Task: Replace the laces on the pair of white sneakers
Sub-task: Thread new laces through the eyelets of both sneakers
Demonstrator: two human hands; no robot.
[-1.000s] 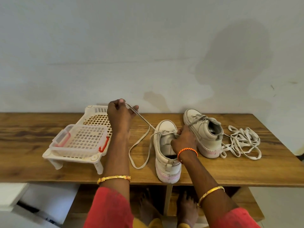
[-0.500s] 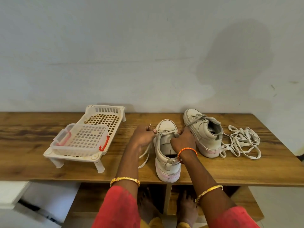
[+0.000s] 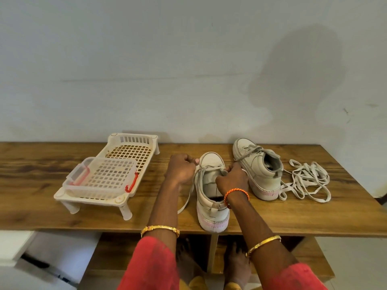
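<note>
Lace (image 3: 187, 200) partly behind left forearm (image 3: 167, 204)

No readable text, labels or numbers anywhere.

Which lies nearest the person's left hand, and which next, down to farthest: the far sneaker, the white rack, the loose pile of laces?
From the left hand:
1. White rack, just to its left.
2. Far sneaker, to its right, beyond the near sneaker.
3. Loose pile of laces, far right.

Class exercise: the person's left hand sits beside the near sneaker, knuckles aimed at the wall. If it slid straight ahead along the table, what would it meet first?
Probably nothing on the table: ahead of the left hand lies bare wooden table, then the wall. The near sneaker stays to its right, though depth is uncertain.
</note>
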